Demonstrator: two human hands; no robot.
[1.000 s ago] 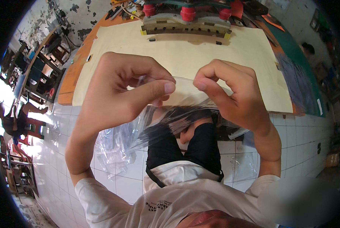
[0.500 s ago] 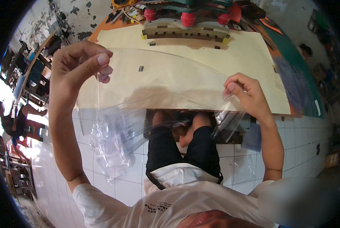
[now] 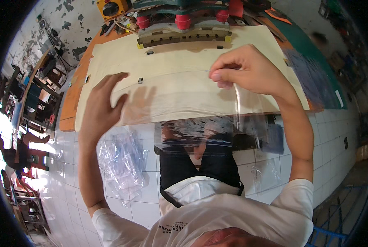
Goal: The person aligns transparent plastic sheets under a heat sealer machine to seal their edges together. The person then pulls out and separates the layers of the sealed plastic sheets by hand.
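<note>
Two bare hands work a clear plastic film sheet (image 3: 184,96) spread over the cream-topped desk (image 3: 109,61), its near edge hanging past the desk's front rim above the white tiled floor (image 3: 250,164). At the desk's far edge stands a grey-green machine with red knobs (image 3: 183,20). A crumpled heap of clear plastic bags (image 3: 124,162) lies on the floor, lower left. The left hand (image 3: 101,109) lies open and flat on the sheet; the right hand (image 3: 250,70) pinches the sheet's upper edge in a closed grip.
</note>
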